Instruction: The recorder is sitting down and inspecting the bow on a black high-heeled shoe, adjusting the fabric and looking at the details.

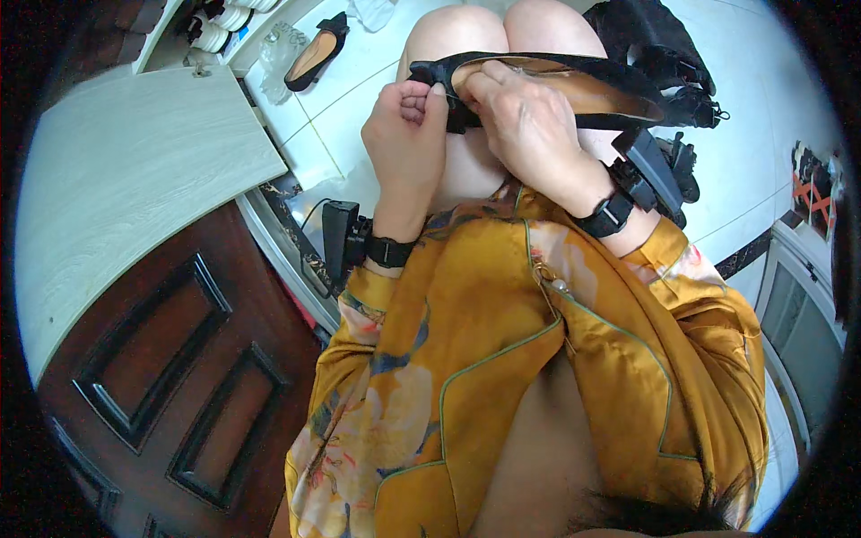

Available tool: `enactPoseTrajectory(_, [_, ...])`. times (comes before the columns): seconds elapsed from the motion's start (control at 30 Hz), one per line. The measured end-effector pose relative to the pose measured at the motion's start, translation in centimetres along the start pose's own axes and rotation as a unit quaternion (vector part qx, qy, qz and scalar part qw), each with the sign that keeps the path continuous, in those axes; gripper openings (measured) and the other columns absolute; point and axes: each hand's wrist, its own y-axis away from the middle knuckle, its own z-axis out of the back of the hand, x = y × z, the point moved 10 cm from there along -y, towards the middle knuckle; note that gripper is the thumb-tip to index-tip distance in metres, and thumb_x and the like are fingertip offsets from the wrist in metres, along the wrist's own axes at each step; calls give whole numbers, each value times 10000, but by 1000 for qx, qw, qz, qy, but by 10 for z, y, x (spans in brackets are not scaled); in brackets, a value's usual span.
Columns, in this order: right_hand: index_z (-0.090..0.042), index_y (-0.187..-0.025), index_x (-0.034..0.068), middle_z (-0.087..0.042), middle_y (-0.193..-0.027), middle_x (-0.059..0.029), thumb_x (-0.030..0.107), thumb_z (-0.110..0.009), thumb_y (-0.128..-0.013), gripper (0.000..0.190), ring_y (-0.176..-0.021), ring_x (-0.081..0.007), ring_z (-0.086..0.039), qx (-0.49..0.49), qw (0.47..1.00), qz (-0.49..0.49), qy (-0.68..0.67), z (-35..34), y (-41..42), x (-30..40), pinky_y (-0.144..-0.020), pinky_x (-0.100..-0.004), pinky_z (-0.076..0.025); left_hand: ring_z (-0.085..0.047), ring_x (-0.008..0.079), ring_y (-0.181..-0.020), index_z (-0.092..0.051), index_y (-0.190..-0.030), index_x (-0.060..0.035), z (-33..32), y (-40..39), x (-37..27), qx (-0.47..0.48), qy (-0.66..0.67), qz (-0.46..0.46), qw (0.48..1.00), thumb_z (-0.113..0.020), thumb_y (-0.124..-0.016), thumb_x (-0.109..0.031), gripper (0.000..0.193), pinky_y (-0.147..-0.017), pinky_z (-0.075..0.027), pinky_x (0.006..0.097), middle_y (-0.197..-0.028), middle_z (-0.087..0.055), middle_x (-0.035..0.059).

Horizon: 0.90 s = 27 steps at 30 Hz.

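A black flat shoe [599,67] with a tan lining lies across my bare knees, its bow-trimmed toe to the left. My left hand [407,134] is at that toe, thumb and curled fingers pinching the edge of the black bow [430,70]. A fine light line shows by the thumb tip, too small to name. My right hand [528,121] reaches over the opening and grips the toe part, its fingers inside against the lining. The right fingertips are hidden. The matching black shoe [316,54] lies on the floor at the upper left.
Clear plastic bags [277,60] lie on the white tiled floor [356,107] near that shoe. A pale wooden board [155,148] and a dark panelled door [195,376] are at my left. Black bag-like items [659,47] sit beyond my right hand. A white-framed cabinet [800,302] stands at right.
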Motion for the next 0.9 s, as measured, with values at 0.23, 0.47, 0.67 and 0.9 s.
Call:
enactPoseTrajectory(0.23, [-585, -893, 42, -607, -829, -128, 60, -560, -747, 149, -733, -328, -643, -4, 1000, 3, 8, -1, 1, -1, -611, -413, -531, -584, 140, -591, -595, -852, -12, -2, 2, -5, 5, -23, 2, 1000, -643, -845, -154, 150, -579, -483, 271, -712, -636, 70])
enactPoseTrajectory(0.47, [-578, -887, 30, -610, -844, -141, 57, -559, -748, 143, -730, -327, -647, -6, 1000, 6, 13, -2, 2, -2, -595, -412, -534, -573, 127, -582, -595, -881, 1, -2, 1, 13, 1, -5, 2, 1000, -624, -854, -135, 141, -562, -472, 274, -711, -632, 69])
enactPoseTrajectory(0.67, [-586, -887, 30, -606, -845, -148, 49, -578, -727, 162, -731, -331, -645, 10, 1000, -2, 7, -4, 3, -3, -598, -414, -532, -574, 107, -606, -608, -901, 13, -6, 1, 32, 28, 78, 55, 995, -613, -862, -109, 128, -566, -461, 240, -736, -641, 57])
enactPoseTrajectory(0.9, [-619, -918, 69, -610, -859, -139, 18, -608, -682, 242, -782, -326, -632, 11, 1000, 4, 16, -2, 1, 0, -648, -421, -523, -575, 86, -634, -619, -941, 29, -7, 0, 32, 20, 13, -12, 1000, -600, -885, -126, 166, -592, -462, 214, -735, -641, 38])
